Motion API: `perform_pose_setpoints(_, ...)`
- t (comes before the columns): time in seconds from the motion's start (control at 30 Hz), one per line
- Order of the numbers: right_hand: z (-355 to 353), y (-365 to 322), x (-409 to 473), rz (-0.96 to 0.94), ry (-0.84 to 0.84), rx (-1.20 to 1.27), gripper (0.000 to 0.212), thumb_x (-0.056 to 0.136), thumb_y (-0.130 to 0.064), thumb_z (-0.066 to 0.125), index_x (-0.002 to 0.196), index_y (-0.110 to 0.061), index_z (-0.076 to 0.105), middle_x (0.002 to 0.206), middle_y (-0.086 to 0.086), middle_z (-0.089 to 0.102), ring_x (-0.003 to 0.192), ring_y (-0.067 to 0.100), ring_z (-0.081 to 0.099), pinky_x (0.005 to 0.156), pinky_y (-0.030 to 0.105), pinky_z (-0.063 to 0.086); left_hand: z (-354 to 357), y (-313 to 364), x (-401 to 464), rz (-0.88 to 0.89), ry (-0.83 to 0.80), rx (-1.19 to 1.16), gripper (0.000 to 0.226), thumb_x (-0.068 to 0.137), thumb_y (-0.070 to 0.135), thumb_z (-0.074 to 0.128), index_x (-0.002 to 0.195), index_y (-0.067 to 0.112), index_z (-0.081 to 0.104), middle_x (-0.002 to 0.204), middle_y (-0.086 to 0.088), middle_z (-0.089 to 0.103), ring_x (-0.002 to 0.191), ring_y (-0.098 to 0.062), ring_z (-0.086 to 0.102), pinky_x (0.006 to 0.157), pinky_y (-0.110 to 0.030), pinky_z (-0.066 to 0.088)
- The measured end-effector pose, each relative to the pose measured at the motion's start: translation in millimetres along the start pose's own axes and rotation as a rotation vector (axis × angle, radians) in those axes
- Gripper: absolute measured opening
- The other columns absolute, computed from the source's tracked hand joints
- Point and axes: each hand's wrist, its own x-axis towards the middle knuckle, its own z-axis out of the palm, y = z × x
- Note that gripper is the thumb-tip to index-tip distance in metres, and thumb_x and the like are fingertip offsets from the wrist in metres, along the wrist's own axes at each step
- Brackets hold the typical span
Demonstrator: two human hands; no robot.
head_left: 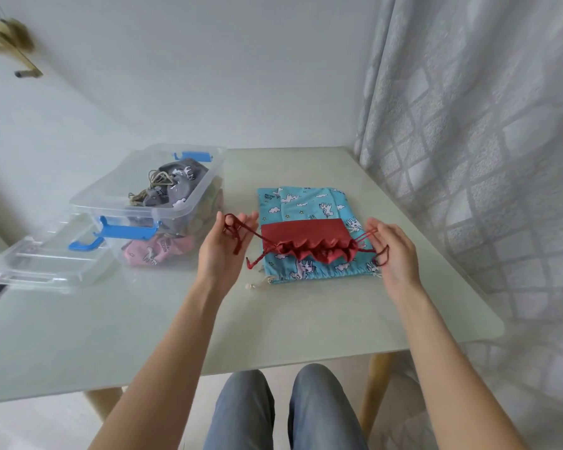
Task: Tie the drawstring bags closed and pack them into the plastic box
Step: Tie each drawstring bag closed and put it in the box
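Note:
A dark red drawstring bag (pixel 301 237) lies on a stack of blue cartoon-print bags (pixel 306 203), its mouth gathered into folds. My left hand (pixel 223 246) holds the red cord loop at the bag's left side. My right hand (pixel 392 251) holds the red cord at the bag's right side. Both cords run taut from the bag's mouth. To the left stands a clear plastic box (pixel 137 203) with blue latches, holding a grey bag (pixel 173 186) on top and a pink bag (pixel 158 251) lower down.
The box's clear lid (pixel 43 264) lies at the table's left, next to the box. A patterned curtain (pixel 485 141) hangs along the right side of the pale table (pixel 273 329). A wall stands behind. My knees show below the front edge.

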Motion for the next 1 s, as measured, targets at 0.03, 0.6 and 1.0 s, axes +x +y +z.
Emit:
perform_pose_setpoints(0.03, 6.7, -0.8, -1.2, 0.031, -0.045, 0.128, 0.027, 0.095, -0.013, 0.048, 0.071, -0.015, 0.061, 0.095, 0.004, 0.073, 0.101, 0.016, 0.065, 0.093, 0.026, 0.048, 1.2, -2.8, 2.3, -0.010, 0.009, -0.044, 0.036, 0.101, 0.027, 0.034, 0.069, 0.015, 0.044, 0.062, 0.004, 0.055, 0.064, -0.011, 0.062, 0.086, -0.030, 0.050)
perform_pose_setpoints(0.6, -9.9, 11.3, 15.6, 0.072, 0.005, -0.095, 0.036, 0.099, -0.017, 0.045, 0.066, -0.017, 0.031, 0.049, -0.011, 0.027, 0.042, 0.006, 0.022, 0.040, 0.018, 0.020, -48.0, 7.6, 9.7, 0.430, -0.069, 1.911, 0.034, 0.095, 0.028, 0.049, 0.067, 0.011, 0.041, 0.057, -0.009, 0.050, 0.062, -0.040, 0.051, 0.056, -0.036, 0.036)
perform_pose_setpoints(1.0, 2.4, 14.8, -2.6, -0.681, -0.373, -1.447, 0.018, 0.095, -0.018, 0.051, 0.082, -0.006, 0.047, 0.066, 0.006, 0.052, 0.062, 0.026, 0.049, 0.054, 0.036, 0.040, -52.4, -7.2, 8.5, 0.819, -0.368, 1.962, 0.033, 0.089, 0.041, 0.046, 0.077, 0.018, 0.066, 0.063, 0.011, 0.059, 0.063, -0.016, 0.039, 0.055, -0.021, 0.030)
